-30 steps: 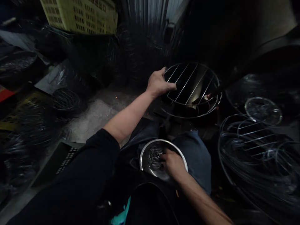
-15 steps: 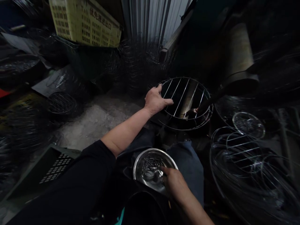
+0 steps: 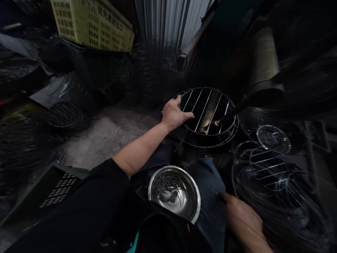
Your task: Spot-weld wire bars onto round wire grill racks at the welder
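Note:
My left hand (image 3: pixel 173 114) grips the left rim of a round wire rack (image 3: pixel 201 112), its thumb reaching over the parallel bars. The rack sits tilted around a metal rod, by the tip of a dark welding-like arm (image 3: pixel 231 114). A steel bowl (image 3: pixel 196 200) rests on my lap with several short, thin wire pieces (image 3: pixel 170 186) inside. To the right of the bowl, beside my thigh, my right hand (image 3: pixel 243 216) is blurred, with its fingers drawn together. Whatever is between those fingertips, if anything, is too small or hidden to make out.
Wire racks and rings (image 3: pixel 271 179) are heaped at my right, with a small wire disc (image 3: pixel 273 139) behind them. A yellow crate (image 3: pixel 97 26) stands at the back left, a green crate (image 3: pixel 44 196) at the lower left. A thick cylinder (image 3: pixel 264 59) hangs at the upper right.
My right hand has left the bowl and moved right, past my thigh. The left hand keeps its hold on the wire rack, which stays in place.

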`<state>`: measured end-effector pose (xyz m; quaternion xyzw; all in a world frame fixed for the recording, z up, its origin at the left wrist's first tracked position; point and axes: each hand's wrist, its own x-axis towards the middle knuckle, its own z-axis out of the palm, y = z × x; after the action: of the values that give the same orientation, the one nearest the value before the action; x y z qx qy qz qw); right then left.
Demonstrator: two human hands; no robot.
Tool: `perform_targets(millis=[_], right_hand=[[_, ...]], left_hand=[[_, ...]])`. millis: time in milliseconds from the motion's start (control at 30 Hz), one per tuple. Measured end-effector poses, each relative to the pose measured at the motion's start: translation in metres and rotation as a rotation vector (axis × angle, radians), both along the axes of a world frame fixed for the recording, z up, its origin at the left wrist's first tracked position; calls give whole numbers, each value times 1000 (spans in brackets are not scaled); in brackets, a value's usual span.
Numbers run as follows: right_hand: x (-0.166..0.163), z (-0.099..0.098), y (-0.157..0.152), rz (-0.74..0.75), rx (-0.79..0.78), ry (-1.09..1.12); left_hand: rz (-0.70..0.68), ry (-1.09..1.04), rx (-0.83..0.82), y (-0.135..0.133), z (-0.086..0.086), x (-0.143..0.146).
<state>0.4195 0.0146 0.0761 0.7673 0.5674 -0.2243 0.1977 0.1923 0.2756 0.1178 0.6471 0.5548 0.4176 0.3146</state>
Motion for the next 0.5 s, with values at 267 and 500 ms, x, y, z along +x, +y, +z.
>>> perform_targets(millis=[267, 500], right_hand=[[1, 23, 50, 9, 626, 296], [-50, 36, 125, -287, 1062, 602]], left_hand=[[43, 14, 21, -5, 2, 6], [60, 32, 38, -5, 4, 10]])
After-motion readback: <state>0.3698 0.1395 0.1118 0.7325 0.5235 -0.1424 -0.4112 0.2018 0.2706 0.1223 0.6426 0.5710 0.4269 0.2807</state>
